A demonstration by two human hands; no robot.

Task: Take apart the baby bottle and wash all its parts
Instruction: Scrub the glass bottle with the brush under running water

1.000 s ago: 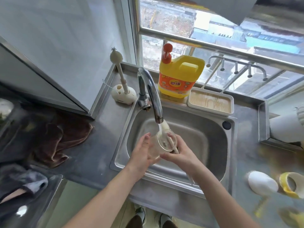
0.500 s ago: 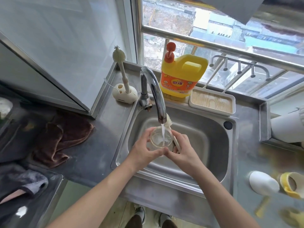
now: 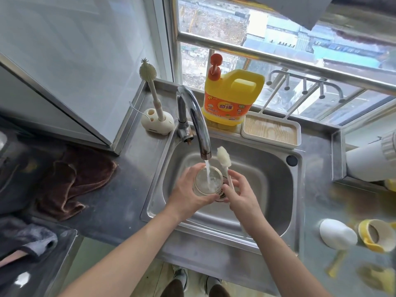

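A steel sink (image 3: 296,189) set in a steel table (image 3: 132,189) below a window. Over the middle of the basin, the left hand (image 3: 186,189) has its fingers curled round a clear baby bottle (image 3: 206,182), mouth up, with water from the faucet (image 3: 192,116) running into it. Just beside it, the right hand (image 3: 240,194) pinches the thin handle of a bottle brush (image 3: 224,157), its head raised beside the spout. Both hands are well apart from the basin walls, with open basin to their right. A white cap (image 3: 336,233) and yellow ring (image 3: 372,235) lie on the table at right; a yellow detergent jug (image 3: 231,99) stands on the back edge
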